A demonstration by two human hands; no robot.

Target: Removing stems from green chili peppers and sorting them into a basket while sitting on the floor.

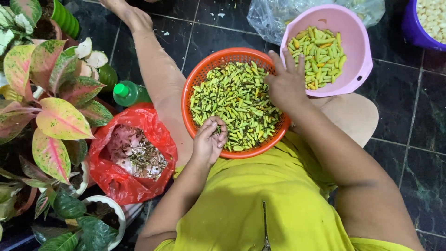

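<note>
An orange basket [193, 79] full of small green and yellow chili peppers [234, 100] rests on my lap. My left hand [210, 139] sits at the basket's near rim with its fingers curled over a few chilies. My right hand [285, 83] lies on the chilies at the basket's right side, fingers spread and reaching into the pile. A pink bowl [360, 56] just beyond the right hand holds more chilies [318, 56], yellower and without stems.
A red plastic bag [118, 181] of stems and scraps lies at my left. Potted plants [51, 111] with pink-green leaves and a green bottle [127, 93] stand at far left. A clear plastic bag [267, 18] and a purple tub [418, 32] sit on the dark tiled floor.
</note>
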